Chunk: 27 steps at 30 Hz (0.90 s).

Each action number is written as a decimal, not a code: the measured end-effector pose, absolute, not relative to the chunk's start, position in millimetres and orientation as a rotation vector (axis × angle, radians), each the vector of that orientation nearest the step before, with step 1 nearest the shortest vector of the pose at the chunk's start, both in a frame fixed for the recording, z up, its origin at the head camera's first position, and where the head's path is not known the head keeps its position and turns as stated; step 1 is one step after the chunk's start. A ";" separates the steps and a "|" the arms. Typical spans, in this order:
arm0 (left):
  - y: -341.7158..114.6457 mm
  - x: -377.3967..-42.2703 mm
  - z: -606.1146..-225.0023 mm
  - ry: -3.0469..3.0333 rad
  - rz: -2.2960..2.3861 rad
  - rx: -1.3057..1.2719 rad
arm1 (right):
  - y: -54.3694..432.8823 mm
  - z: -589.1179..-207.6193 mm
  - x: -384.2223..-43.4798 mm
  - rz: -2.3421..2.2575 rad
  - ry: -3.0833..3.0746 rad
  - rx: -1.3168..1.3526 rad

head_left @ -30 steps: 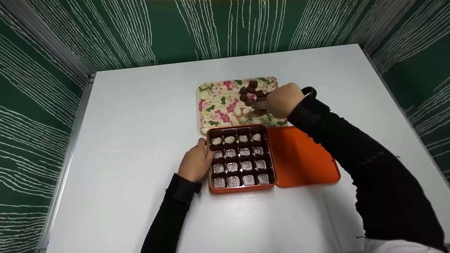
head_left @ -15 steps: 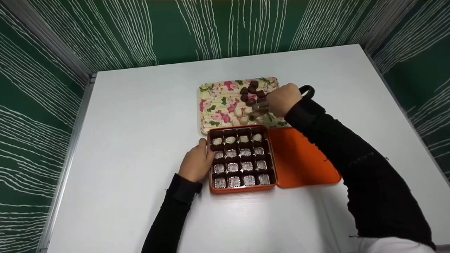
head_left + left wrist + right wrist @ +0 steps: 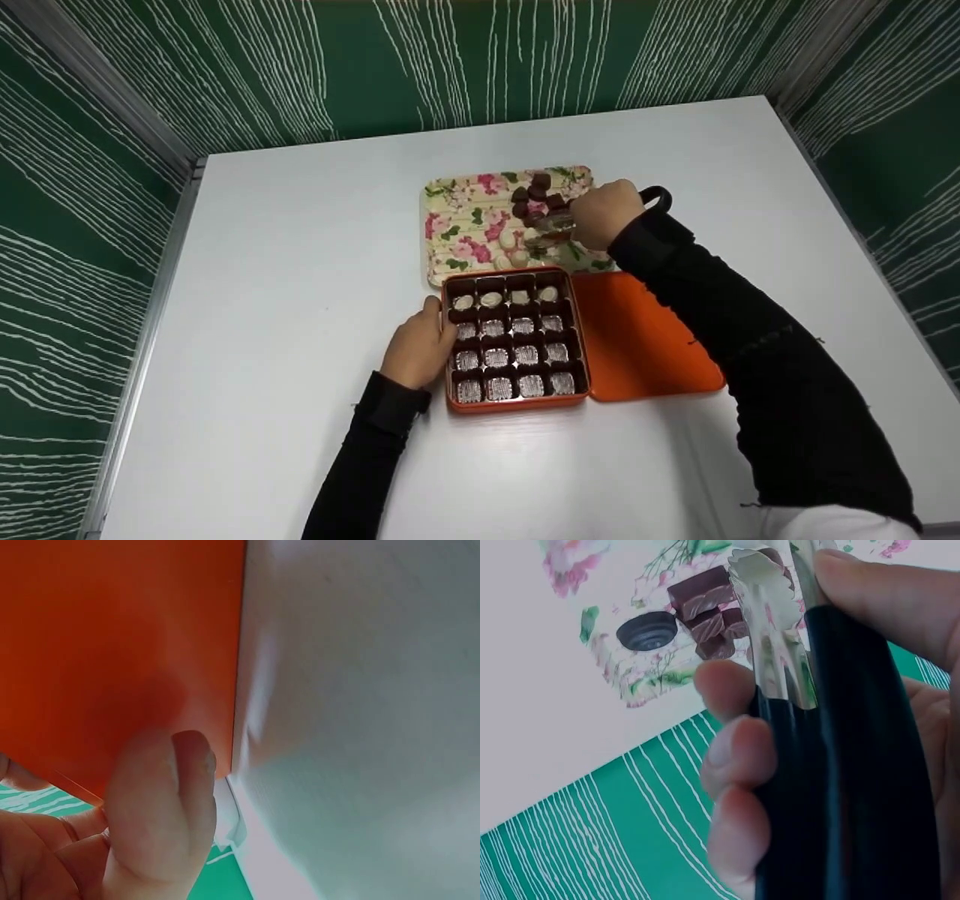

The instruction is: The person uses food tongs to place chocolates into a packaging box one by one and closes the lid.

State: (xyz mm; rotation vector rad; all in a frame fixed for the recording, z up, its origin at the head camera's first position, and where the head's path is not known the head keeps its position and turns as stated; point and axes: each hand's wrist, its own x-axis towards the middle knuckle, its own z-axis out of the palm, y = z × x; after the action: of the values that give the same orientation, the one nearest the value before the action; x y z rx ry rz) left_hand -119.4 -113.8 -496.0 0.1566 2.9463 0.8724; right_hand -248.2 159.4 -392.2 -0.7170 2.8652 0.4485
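Observation:
In the head view my right hand (image 3: 606, 214) holds metal-tipped tongs with black handles (image 3: 862, 765) over the right half of a floral tray (image 3: 450, 206). Their scalloped tips (image 3: 761, 581) sit close together among the chocolates; whether they pinch one is unclear. Dark chocolates (image 3: 519, 210) lie behind the tips and white chocolates (image 3: 508, 239) to their left. My left hand (image 3: 415, 349) grips the left wall of an orange box (image 3: 517, 407), with its thumb and fingers at the edge. White chocolates (image 3: 491, 298) fill the box's back row; clear liners show in the other compartments.
The box's orange lid (image 3: 652, 337) lies flat at its right, under my right forearm. All of it stands on a white table (image 3: 262, 300). Green walls with white streaks (image 3: 525, 60) rise behind the table and at both sides.
My right forearm has shifted slightly left, and the tongs' tips have moved a little over the tray. The left hand and box stay where they were.

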 end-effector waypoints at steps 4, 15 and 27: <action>-113.4 -119.8 -496.2 2.930 0.872 0.140 | 157.3 -393.4 -250.2 0.426 2.860 -0.702; -113.6 -120.3 -496.0 2.914 0.875 0.123 | 152.1 -397.9 -250.8 0.481 2.884 -0.737; -114.5 -119.4 -493.2 2.930 0.881 0.151 | 160.9 -399.3 -248.2 0.436 2.925 -0.785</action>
State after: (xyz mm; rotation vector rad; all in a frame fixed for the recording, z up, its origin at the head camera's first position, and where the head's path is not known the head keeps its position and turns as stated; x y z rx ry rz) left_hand -119.4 -114.5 -493.2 0.1512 2.9296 0.8806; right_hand -248.2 160.9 -399.3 -0.7854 2.9251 0.4360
